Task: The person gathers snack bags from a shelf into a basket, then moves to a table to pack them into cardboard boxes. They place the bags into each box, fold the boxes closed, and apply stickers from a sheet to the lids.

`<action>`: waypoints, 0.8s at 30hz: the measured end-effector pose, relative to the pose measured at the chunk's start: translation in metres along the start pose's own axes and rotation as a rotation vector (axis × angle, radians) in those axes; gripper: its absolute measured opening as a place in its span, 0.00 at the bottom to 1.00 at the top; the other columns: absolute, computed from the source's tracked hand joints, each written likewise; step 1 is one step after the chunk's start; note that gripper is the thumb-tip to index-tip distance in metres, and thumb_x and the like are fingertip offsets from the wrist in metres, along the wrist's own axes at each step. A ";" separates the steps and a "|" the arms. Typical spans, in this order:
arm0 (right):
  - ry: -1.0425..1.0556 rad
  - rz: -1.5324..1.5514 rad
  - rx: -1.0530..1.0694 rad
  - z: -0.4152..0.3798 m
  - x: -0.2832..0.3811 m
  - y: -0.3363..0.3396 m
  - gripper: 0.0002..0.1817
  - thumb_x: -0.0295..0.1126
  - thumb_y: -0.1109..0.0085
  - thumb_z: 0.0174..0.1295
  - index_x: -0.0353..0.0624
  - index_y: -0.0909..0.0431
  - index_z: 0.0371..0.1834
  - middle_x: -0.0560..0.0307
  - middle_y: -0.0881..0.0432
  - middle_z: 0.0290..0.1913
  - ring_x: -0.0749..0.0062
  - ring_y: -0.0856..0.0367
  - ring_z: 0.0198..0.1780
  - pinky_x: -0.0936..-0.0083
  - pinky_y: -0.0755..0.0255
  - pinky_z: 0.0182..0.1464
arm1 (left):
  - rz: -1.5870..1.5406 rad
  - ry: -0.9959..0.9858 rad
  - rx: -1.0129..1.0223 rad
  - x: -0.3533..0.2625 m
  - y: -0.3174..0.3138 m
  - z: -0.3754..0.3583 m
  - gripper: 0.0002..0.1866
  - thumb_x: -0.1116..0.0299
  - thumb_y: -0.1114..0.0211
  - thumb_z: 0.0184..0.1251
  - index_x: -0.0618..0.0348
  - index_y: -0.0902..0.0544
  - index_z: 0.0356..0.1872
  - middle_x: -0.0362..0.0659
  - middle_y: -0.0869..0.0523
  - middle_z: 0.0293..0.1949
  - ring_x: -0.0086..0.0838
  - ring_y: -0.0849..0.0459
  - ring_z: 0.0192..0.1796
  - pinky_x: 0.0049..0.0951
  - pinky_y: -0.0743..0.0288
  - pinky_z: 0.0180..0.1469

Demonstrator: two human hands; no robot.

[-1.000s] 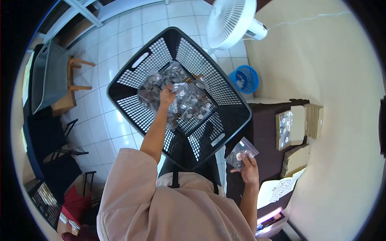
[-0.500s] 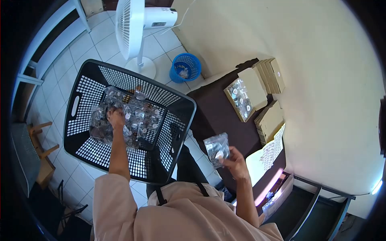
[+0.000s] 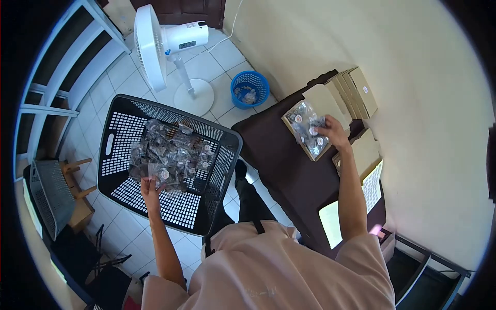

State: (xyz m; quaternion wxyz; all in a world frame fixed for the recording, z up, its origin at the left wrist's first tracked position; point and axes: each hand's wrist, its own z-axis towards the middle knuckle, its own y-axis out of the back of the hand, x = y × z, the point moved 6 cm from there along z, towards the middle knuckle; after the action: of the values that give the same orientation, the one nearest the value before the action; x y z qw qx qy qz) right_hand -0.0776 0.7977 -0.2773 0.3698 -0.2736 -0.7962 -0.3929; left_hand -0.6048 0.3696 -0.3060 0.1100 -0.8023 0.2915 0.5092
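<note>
Two hands busy at once; left hand (image 3: 150, 187) pinching a clear packet (image 3: 161, 174) lifted off the pile in the black laundry basket (image 3: 227, 135); right hand (image 3: 332, 133) closed on another packet (image 3: 309, 125), pressing it into the open cardboard box (image 3: 290, 125) on the dark table (image 3: 279, 160); looks like mid-transfer, next up probably letting go over the box and bringing the left packet across.

Tiled corner, bright daylight, cream wall.

White floor tiles (image 3: 206, 62) gleam beyond the grip, where a white pedestal fan (image 3: 155, 46) stands beside a small blue wastebasket (image 3: 249, 89). A plain cream wall (image 3: 413, 67) runs along the right, a dark door (image 3: 181, 10) sits at the far end, and white rails (image 3: 57, 88) and a wooden stool (image 3: 77, 191) line the left.
</note>
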 end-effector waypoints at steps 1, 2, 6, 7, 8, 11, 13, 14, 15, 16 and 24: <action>-0.004 -0.006 0.080 0.014 -0.001 -0.003 0.15 0.25 0.33 0.54 0.39 0.24 0.44 0.62 0.20 0.35 0.79 0.23 0.38 0.79 0.30 0.40 | -0.027 -0.010 -0.007 -0.006 -0.006 -0.011 0.06 0.69 0.41 0.70 0.55 0.30 0.38 0.40 0.22 0.39 0.27 0.21 0.44 0.33 0.18 0.43; -0.007 -0.012 0.158 0.022 -0.004 -0.006 0.15 0.25 0.34 0.56 0.39 0.25 0.46 0.64 0.22 0.35 0.79 0.25 0.39 0.78 0.29 0.41 | -0.015 -0.015 -0.010 -0.012 -0.014 -0.020 0.06 0.69 0.41 0.70 0.55 0.30 0.38 0.40 0.22 0.39 0.27 0.21 0.44 0.33 0.18 0.43; -0.092 0.083 0.261 0.026 0.005 -0.009 0.17 0.28 0.33 0.56 0.40 0.25 0.48 0.63 0.21 0.35 0.78 0.24 0.39 0.78 0.29 0.43 | -0.113 -0.024 0.033 -0.040 -0.057 -0.052 0.06 0.67 0.41 0.70 0.54 0.29 0.38 0.41 0.22 0.43 0.29 0.19 0.46 0.37 0.17 0.44; -0.122 0.074 0.309 0.026 0.003 -0.009 0.18 0.29 0.33 0.56 0.40 0.25 0.49 0.62 0.21 0.36 0.78 0.24 0.40 0.78 0.30 0.44 | -0.145 -0.034 0.057 -0.046 -0.070 -0.057 0.05 0.68 0.42 0.70 0.55 0.29 0.39 0.42 0.21 0.44 0.30 0.18 0.45 0.37 0.17 0.43; -0.150 0.062 0.357 0.027 0.000 -0.008 0.19 0.30 0.33 0.56 0.40 0.24 0.50 0.61 0.20 0.37 0.77 0.24 0.41 0.77 0.30 0.45 | -0.180 -0.046 0.080 -0.051 -0.079 -0.060 0.05 0.70 0.42 0.70 0.57 0.29 0.40 0.44 0.20 0.45 0.31 0.18 0.45 0.38 0.17 0.43; -0.002 -0.115 0.405 0.033 -0.006 -0.007 0.25 0.31 0.30 0.51 0.38 0.24 0.53 0.60 0.19 0.38 0.73 0.23 0.38 0.76 0.29 0.43 | -0.246 -0.065 0.154 -0.064 -0.114 -0.064 0.05 0.71 0.42 0.71 0.57 0.29 0.40 0.44 0.20 0.45 0.31 0.17 0.46 0.38 0.16 0.42; -0.006 -0.124 0.411 0.039 -0.014 -0.005 0.25 0.32 0.29 0.50 0.39 0.23 0.53 0.59 0.19 0.38 0.74 0.23 0.38 0.76 0.29 0.43 | -0.272 -0.067 0.178 -0.079 -0.144 -0.071 0.04 0.71 0.42 0.71 0.56 0.29 0.40 0.44 0.20 0.45 0.32 0.17 0.45 0.38 0.16 0.40; -0.012 -0.139 0.419 0.044 -0.017 -0.004 0.25 0.33 0.29 0.50 0.40 0.22 0.52 0.59 0.19 0.37 0.74 0.23 0.39 0.76 0.29 0.43 | -0.266 -0.072 0.175 -0.085 -0.156 -0.073 0.04 0.71 0.42 0.71 0.56 0.29 0.40 0.44 0.20 0.45 0.32 0.17 0.45 0.38 0.16 0.40; -0.008 -0.133 0.422 0.048 -0.019 -0.001 0.25 0.33 0.29 0.50 0.40 0.22 0.52 0.59 0.19 0.37 0.74 0.23 0.39 0.76 0.29 0.43 | -0.292 -0.074 0.210 -0.090 -0.170 -0.074 0.04 0.71 0.42 0.71 0.56 0.29 0.40 0.44 0.20 0.45 0.32 0.16 0.45 0.38 0.15 0.40; 0.003 -0.054 0.436 0.053 -0.020 0.002 0.25 0.34 0.29 0.49 0.41 0.22 0.51 0.58 0.19 0.37 0.72 0.23 0.39 0.75 0.29 0.44 | -0.315 -0.074 0.245 -0.095 -0.184 -0.076 0.04 0.71 0.43 0.71 0.55 0.29 0.40 0.44 0.19 0.45 0.32 0.16 0.44 0.38 0.15 0.40; 0.156 -0.481 0.357 0.059 0.000 0.002 0.26 0.34 0.29 0.48 0.39 0.25 0.51 0.46 0.18 0.42 0.59 0.19 0.45 0.68 0.28 0.51 | -0.393 -0.039 0.424 -0.116 -0.294 -0.095 0.04 0.73 0.44 0.72 0.55 0.29 0.44 0.46 0.19 0.46 0.33 0.16 0.45 0.39 0.15 0.43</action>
State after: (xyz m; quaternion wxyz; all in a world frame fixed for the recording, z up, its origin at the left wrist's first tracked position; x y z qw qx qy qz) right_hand -0.0979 0.8479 -0.3014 0.3685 0.0228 -0.8638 -0.3430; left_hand -0.3997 0.6028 -0.1956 0.3774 -0.7925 0.2283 0.4212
